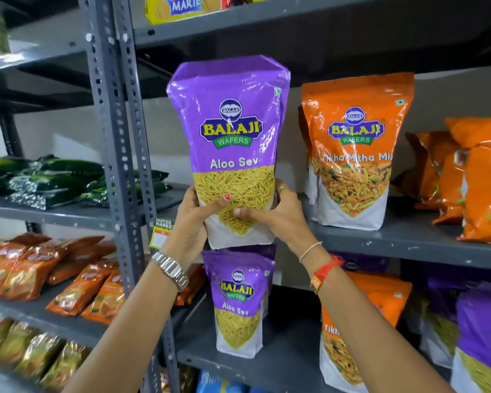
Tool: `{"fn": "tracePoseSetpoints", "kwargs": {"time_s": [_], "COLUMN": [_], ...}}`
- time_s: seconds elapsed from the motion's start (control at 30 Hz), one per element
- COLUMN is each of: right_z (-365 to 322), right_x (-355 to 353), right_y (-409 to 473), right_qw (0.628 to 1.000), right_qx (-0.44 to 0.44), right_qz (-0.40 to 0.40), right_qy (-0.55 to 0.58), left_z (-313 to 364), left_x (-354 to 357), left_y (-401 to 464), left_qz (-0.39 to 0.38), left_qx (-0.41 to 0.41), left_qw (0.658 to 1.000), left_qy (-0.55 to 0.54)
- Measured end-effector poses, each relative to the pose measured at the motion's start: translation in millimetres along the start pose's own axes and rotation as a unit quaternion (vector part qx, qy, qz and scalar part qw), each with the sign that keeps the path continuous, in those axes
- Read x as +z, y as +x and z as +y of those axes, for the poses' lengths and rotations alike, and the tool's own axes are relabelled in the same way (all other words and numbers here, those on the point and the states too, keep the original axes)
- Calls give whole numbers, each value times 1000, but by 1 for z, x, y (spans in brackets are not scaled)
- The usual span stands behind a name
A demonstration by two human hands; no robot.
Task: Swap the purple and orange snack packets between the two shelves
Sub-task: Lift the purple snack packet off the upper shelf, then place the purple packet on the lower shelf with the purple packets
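Both hands grip the lower part of a purple Aloo Sev packet point(233, 131), held upright in front of the upper shelf point(408, 242): my left hand point(194, 214) on its left edge, my right hand point(281, 214) on its right. An orange Tikha Mitha Mix packet point(355, 154) stands on that shelf just to the right. On the lower shelf point(284, 350) another purple packet point(238, 302) stands under the held one, and an orange packet point(380, 304) stands partly behind my right forearm. More purple packets point(476, 336) sit at the lower right.
A grey perforated upright post point(116, 154) stands left of the held packet. The left rack holds green packets point(54, 180), orange-red packets point(40, 270) and gold ones point(26, 350). Orange chip bags point(476, 177) fill the upper shelf's right end. Biscuit packs point(176, 8) lie on top.
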State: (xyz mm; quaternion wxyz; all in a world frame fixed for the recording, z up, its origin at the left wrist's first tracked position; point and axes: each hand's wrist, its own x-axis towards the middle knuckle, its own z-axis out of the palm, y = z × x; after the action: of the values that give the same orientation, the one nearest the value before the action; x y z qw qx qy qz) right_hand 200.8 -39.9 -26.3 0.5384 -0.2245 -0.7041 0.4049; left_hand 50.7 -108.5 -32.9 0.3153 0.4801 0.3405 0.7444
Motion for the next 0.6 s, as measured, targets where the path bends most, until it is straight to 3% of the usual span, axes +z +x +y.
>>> {"fn": "tracePoseSetpoints", "kwargs": {"time_s": [0.3, 0.6], "right_z": [44, 147], "right_x": [-6, -21], "right_y": [-67, -141], "right_qw": [997, 981], "right_qx": [41, 152], "right_qz": [-58, -116], "right_qy": [15, -20], "left_z": [-37, -136], "left_x": [-21, -38], "left_y": [-89, -158], "left_qz": [-55, 38], "left_qx": [-37, -74], "left_qw": [996, 977], "left_qy": [53, 199]}}
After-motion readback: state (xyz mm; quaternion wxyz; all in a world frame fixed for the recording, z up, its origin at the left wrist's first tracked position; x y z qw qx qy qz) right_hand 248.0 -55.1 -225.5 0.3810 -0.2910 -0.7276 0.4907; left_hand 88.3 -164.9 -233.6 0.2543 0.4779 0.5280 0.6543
